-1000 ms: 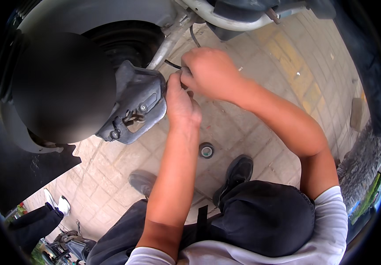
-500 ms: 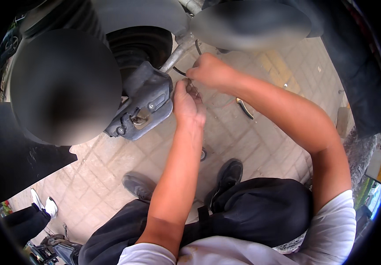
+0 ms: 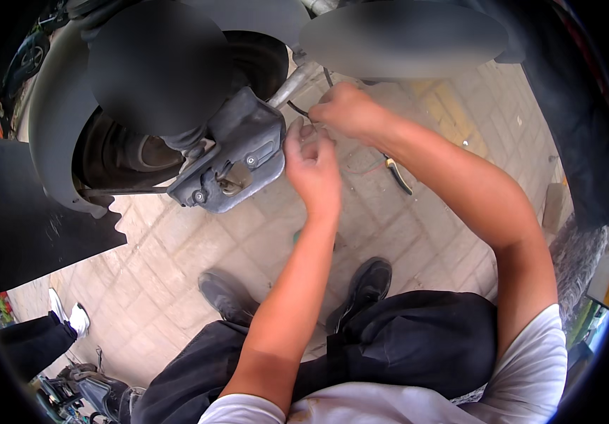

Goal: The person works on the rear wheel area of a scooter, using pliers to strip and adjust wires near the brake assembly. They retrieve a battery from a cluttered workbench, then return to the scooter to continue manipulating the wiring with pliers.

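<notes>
My right hand [image 3: 347,113] is closed in a fist around a thin black cable [image 3: 297,108] that runs down beside a grey metal tube [image 3: 294,85]. Just below it, my left hand [image 3: 313,166] is raised with its fingers bent toward the thumb, the tips close to the right hand. Whatever lies between those fingertips is too small to make out. To the left of my left hand is a dark grey plastic cover [image 3: 248,141] with screws and a cut-out opening, part of a vehicle.
Pliers [image 3: 400,179] with a black and yellow handle lie on the paving [image 3: 382,226] right of my hands. A wheel [image 3: 128,152] and a black flap [image 3: 43,219] are at the left. A person's white shoes [image 3: 77,320] show at lower left.
My left hand has turned, its fingers now more spread and bent. My right hand remains closed by the cable. The vehicle parts have shifted right and slightly up in the view.
</notes>
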Tool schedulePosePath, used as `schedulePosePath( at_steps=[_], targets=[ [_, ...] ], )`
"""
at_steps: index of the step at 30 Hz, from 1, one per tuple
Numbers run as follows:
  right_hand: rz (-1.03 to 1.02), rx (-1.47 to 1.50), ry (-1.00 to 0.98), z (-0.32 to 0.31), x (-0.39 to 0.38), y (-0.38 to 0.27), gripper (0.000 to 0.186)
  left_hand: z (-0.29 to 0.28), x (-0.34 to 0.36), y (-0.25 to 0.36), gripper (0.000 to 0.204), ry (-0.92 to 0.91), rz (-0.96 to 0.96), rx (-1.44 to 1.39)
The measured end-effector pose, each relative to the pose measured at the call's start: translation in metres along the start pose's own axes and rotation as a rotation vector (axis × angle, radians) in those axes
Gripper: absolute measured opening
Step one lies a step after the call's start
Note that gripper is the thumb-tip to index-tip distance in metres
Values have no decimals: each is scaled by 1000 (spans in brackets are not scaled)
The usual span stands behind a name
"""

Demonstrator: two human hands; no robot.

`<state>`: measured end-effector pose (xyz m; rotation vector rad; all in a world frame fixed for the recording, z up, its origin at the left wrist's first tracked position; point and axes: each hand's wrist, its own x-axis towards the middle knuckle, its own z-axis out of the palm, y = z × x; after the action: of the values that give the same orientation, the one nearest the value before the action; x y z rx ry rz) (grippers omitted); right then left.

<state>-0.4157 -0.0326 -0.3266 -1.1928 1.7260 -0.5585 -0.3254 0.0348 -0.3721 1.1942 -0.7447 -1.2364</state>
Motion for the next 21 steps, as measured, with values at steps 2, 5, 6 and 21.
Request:
schedulePosePath(
  at_steps=[2,5,6,21],
  targets=[
    [-14,2,11,1,-2,-1,27,-3,10,-7,34,-9,62,102],
    [-49,34,34,2,-5,1,27,-5,15,-12,27,-7,85,216],
    [-49,32,35,2,-6,1,28,-4,16,-12,25,-4,81,248],
    [-577,-375,244,-3,-19,24,21,5,19,-15,22,-12,60,115]
  ],
)
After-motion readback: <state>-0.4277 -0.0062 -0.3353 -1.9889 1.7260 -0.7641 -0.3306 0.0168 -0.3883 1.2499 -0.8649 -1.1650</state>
